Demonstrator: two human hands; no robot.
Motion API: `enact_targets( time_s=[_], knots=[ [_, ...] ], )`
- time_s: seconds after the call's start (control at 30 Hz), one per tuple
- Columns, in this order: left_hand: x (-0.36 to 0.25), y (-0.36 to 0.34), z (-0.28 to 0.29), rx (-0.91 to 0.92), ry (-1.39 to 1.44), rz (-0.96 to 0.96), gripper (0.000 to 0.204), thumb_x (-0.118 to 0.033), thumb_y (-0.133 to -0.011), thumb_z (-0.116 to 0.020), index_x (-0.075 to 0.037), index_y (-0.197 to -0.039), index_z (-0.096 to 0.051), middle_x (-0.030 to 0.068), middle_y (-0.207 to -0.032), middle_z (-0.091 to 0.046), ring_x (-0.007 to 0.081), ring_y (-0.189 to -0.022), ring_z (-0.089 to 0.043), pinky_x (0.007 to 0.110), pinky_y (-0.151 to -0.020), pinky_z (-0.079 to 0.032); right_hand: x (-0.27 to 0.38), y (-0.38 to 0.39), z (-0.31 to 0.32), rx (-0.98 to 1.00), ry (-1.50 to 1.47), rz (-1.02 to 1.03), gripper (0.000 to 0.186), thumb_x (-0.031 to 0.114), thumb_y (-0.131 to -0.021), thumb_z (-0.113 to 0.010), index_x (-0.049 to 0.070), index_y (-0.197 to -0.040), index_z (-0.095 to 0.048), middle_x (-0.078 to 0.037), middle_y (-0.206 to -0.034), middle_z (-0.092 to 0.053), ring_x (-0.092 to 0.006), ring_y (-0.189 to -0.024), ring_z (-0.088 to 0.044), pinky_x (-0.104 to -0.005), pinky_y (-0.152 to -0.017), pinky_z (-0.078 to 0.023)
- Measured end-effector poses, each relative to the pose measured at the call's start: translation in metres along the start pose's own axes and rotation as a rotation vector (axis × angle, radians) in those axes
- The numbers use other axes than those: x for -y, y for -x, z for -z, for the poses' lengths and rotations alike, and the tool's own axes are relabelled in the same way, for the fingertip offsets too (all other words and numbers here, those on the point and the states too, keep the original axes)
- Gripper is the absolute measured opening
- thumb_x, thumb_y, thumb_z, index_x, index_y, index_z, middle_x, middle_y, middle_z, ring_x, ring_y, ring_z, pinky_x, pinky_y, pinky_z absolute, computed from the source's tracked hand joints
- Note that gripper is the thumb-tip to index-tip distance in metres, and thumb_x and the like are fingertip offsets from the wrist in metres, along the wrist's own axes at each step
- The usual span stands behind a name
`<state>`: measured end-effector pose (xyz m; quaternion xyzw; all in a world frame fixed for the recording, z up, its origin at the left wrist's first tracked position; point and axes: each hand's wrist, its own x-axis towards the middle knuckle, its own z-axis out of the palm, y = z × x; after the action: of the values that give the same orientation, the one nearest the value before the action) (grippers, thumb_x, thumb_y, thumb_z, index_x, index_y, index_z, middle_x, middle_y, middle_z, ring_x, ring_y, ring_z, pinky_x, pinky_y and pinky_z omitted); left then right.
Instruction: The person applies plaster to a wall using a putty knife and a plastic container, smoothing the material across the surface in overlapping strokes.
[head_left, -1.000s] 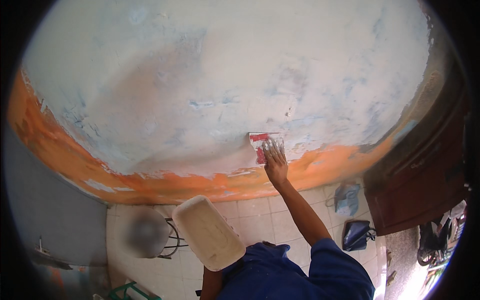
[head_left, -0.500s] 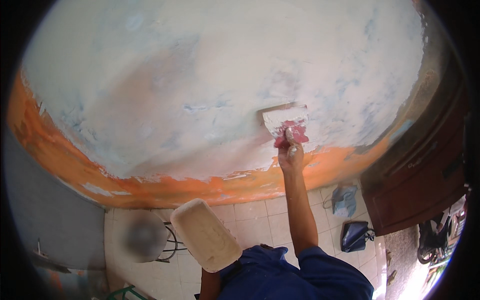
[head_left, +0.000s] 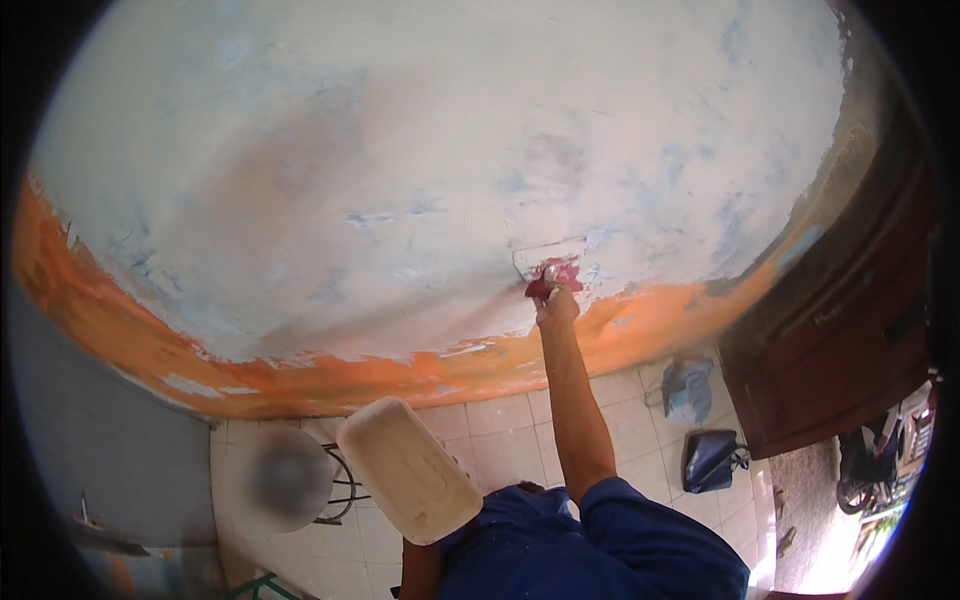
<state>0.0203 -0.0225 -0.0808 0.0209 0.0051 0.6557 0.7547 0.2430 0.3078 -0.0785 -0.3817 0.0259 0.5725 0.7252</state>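
Starting at far left: grey wall [head_left: 100, 400], edges bent toward the rim. Next, low down, green frame [head_left: 262, 581], cut by the lower edge. Then round stool [head_left: 290, 480], blurred at the middle. Above these, running on to the right, white-coated wall [head_left: 250, 250], patched blue-grey, with orange band [head_left: 300, 387] along the bottom. Left of centre, shallow pale tray [head_left: 410, 470], oblong, set aslant over left forearm [head_left: 417, 568]; left hand hidden beneath, grip impossible to tell; barely shifted from half a second ago. Right of centre, red-backed spreader [head_left: 565, 273], blade against the white coat just above the orange; lower on the wall than half a second ago. Closed around its red part, right hand [head_left: 557, 305]; a second ago, fingers spread across it instead. Farther right, on tiled floor [head_left: 495, 440], light blue bag [head_left: 688, 390] near dark blue bag [head_left: 710, 462]. Last, dark red door [head_left: 830, 350].
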Motion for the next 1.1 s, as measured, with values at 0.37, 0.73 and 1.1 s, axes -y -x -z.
enact_targets(
  time_s=[0.37, 0.73, 1.1],
  knots=[
    [0.005, 0.001, -0.001, 0.058, -0.025, 0.021, 0.077, -0.045, -0.078, -0.069, -0.001, -0.131, -0.036, 0.0181, -0.118, -0.049, 0.0335, -0.104, -0.051, 0.053, -0.091, -0.04, -0.015, 0.07, 0.063, 0.305, -0.093, -0.005, 0.015, 0.015, -0.089, -0.063, 0.007, -0.102, -0.061, -0.001, -0.091, -0.062, -0.0159, -0.086, -0.06, -0.0301, -0.074, -0.052],
    [-0.007, 0.007, -0.023, 0.023, 0.023, 0.032, 0.078, -0.056, -0.081, -0.058, -0.004, -0.135, -0.035, 0.0148, -0.115, -0.053, 0.0344, -0.104, -0.051, 0.052, -0.088, -0.043, 0.049, 0.139, -0.045, 0.192, 0.843, 1.778, 0.034, -0.009, -0.08, -0.056, -0.004, -0.114, -0.061, -0.018, -0.111, -0.064, -0.0294, -0.105, -0.061, -0.0408, -0.089, -0.05],
    [-0.023, 0.007, -0.002, 0.037, 0.06, 0.002, 0.073, -0.046, -0.081, -0.065, -0.002, -0.132, -0.036, 0.0167, -0.115, -0.054, 0.0346, -0.105, -0.052, 0.053, -0.09, -0.042, 0.05, 0.168, -0.038, 0.327, 0.84, 1.741, 0.016, -0.005, -0.08, -0.063, -0.003, -0.096, -0.064, -0.012, -0.094, -0.067, -0.0284, -0.092, -0.065, -0.0394, -0.086, -0.05]
  ],
)
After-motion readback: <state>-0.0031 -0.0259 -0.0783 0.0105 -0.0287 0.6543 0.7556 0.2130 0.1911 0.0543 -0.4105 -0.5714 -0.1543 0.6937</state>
